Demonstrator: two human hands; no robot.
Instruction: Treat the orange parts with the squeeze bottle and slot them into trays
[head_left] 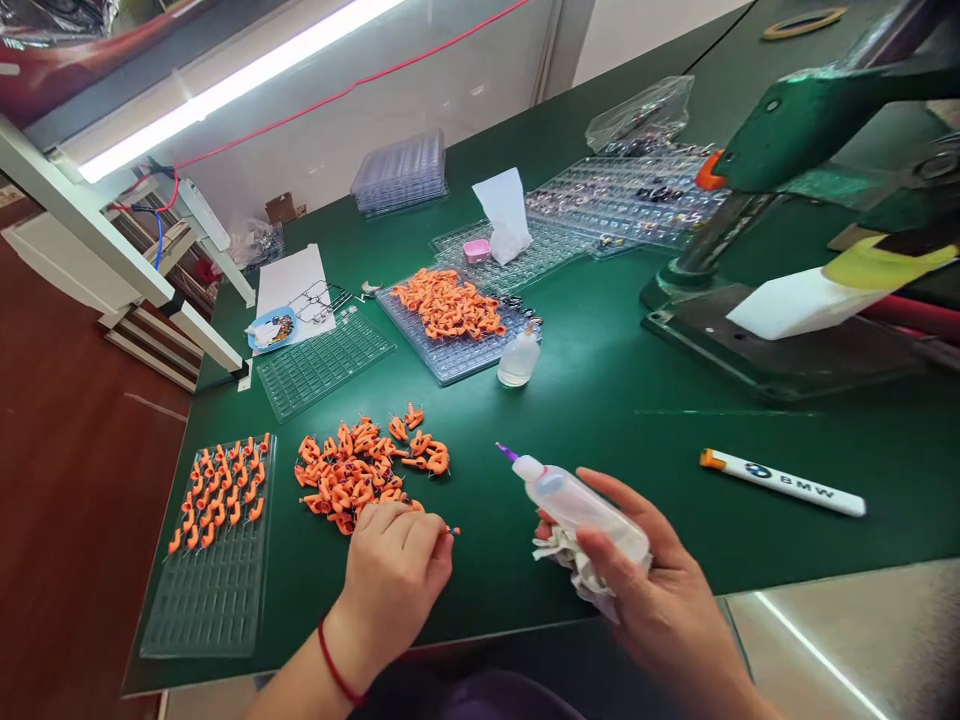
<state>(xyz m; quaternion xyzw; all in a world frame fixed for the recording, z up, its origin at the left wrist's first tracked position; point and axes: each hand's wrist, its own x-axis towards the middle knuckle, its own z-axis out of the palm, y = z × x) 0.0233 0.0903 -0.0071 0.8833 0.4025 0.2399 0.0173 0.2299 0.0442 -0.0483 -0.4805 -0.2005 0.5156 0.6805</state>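
Note:
My right hand [645,560] grips a translucent squeeze bottle [589,510] with a thin purple needle tip that points up and left. Crumpled white tissue [574,565] is bunched under the bottle in the same hand. My left hand [401,565], with a red cord at the wrist, is closed at the near edge of a loose pile of small curved orange pieces [352,465] with thin wires. A small orange tip [454,531] pokes out beside its thumb; the fingers hide the rest. To the left, a clear slotted tray [202,610] holds rows of orange pieces in its far part.
Behind the pile, more orange pieces lie heaped on a stack of trays [454,365], beside a small clear bottle [519,358]. A white marker [784,482] lies at right, before a green press stand [720,230]. An empty-slotted tray [322,365] and blue dish [270,330] sit at left.

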